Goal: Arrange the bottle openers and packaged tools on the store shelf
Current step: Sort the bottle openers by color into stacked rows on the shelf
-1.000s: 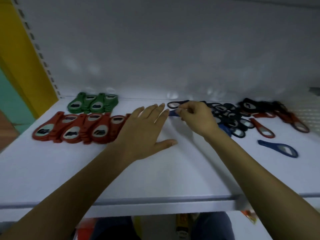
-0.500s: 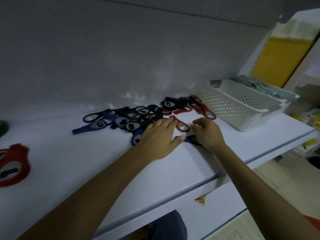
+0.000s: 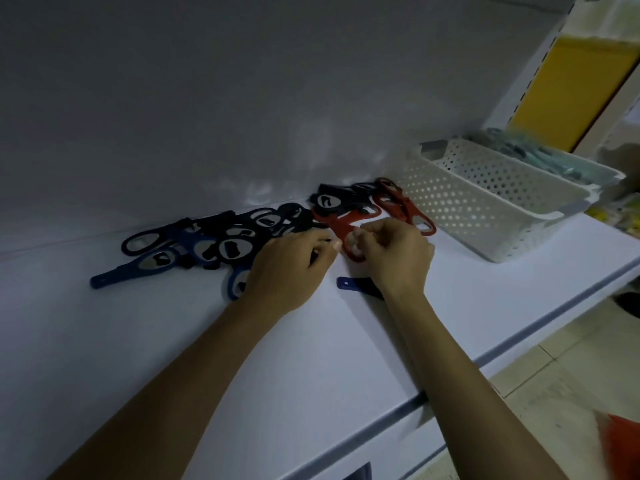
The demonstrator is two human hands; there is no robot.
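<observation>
Pinching the looped end of a red opener (image 3: 337, 225), the right hand (image 3: 394, 261) has its fingers curled in tight around the ring, and the opener's handle runs back and left toward the wall. The left hand (image 3: 289, 271) lies just beside it with its fingers bent down over the near edge of a pile of openers (image 3: 239, 242). A dark strip shows between its thumb and fingertips, but whether that hand really grips anything cannot be told.

The pile is a loose tangle of black and blue pieces lying on the shelf (image 3: 311, 358) close to the back wall (image 3: 242, 98). A long blue opener (image 3: 138, 268) sticks out of its left side, flat on the white surface. A small blue opener (image 3: 348, 283) lies apart from the pile, partly hidden under the right wrist. Behind the hands, two more red openers (image 3: 403, 206) rest beside a black opener (image 3: 327, 201) with a pale centre.

To the right of these stands a white basket (image 3: 485, 206) with perforated walls, near the red pieces. A second tray (image 3: 599, 174) sits just behind it, holding greenish items too blurred to name. Farther right rises a yellow panel (image 3: 571, 88), and pale floor tiles (image 3: 554, 362) show below the shelf edge.
</observation>
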